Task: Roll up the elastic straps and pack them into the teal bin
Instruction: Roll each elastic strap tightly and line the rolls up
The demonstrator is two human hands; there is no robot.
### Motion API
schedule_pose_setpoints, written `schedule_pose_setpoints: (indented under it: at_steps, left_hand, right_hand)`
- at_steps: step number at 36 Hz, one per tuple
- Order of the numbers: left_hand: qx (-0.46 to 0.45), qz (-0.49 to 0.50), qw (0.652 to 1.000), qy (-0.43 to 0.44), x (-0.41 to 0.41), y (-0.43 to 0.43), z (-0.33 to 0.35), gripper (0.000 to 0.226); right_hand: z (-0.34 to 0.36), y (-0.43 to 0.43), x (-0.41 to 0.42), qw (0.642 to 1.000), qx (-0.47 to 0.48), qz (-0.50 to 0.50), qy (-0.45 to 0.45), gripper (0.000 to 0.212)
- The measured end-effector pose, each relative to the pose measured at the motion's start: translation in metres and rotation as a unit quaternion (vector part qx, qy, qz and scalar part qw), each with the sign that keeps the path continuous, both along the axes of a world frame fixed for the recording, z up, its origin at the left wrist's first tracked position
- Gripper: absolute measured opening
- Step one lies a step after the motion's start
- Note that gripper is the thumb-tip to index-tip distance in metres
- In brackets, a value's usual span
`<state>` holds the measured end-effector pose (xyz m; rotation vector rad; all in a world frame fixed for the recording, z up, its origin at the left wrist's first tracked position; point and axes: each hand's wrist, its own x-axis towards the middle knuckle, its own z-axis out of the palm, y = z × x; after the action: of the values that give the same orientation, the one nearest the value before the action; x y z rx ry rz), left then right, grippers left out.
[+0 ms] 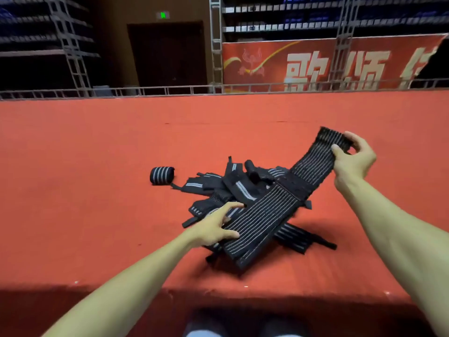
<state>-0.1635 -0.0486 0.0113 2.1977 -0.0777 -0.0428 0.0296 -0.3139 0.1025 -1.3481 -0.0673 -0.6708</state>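
on the red platform (97, 154) your right hand (353, 159) pinches the far end of a long strap (267, 215) at two o'clock; your left hand (215, 228) lies spread on it. one rolled strap (162, 175) sits at ten o'clock of the pile (218, 188); the rest look unrolled, and the teal bin is out of view.

**Bare arms, dark shapes at the feet**

The left forearm (136, 283) and the right forearm (398, 234) are bare from the frame's edge to the left hand (213, 229) and the right hand (352, 161). At bottom centre are two blurred dark shapes (213, 322), perhaps shoes, with pale cloth (201, 333) below.
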Motion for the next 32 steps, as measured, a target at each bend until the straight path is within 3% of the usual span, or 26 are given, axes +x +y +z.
schedule_pose_setpoints:
  at_steps: [7,12,17,22,28,32]
  left_hand:
    - [0.067,-0.047,0.994,0.069,-0.004,-0.017,-0.026,0.061]
    - [0.212,-0.077,0.973,0.052,0.007,-0.036,-0.039,0.055]
    - [0.266,-0.064,0.962,0.009,0.009,-0.036,-0.041,0.045]
    - [0.204,0.007,0.978,-0.05,0.002,-0.029,-0.036,0.014]
    - [0.085,0.039,0.996,-0.001,-0.007,-0.02,-0.035,0.015]
    - [0.092,0.026,0.995,0.021,-0.01,-0.025,-0.037,0.015]
  right_hand:
    - [-0.104,-0.064,-0.03,0.989,-0.049,-0.078,0.118,0.04]
    - [-0.143,-0.108,-0.052,0.968,-0.137,-0.074,0.199,0.041]
    - [-0.159,-0.125,-0.057,0.94,-0.246,-0.054,0.231,0.044]
    - [-0.166,-0.126,-0.052,0.927,-0.285,-0.058,0.237,0.043]
    - [-0.17,-0.122,-0.051,0.915,-0.314,-0.063,0.244,0.042]
    - [-0.174,-0.123,-0.045,0.912,-0.321,-0.058,0.247,0.043]
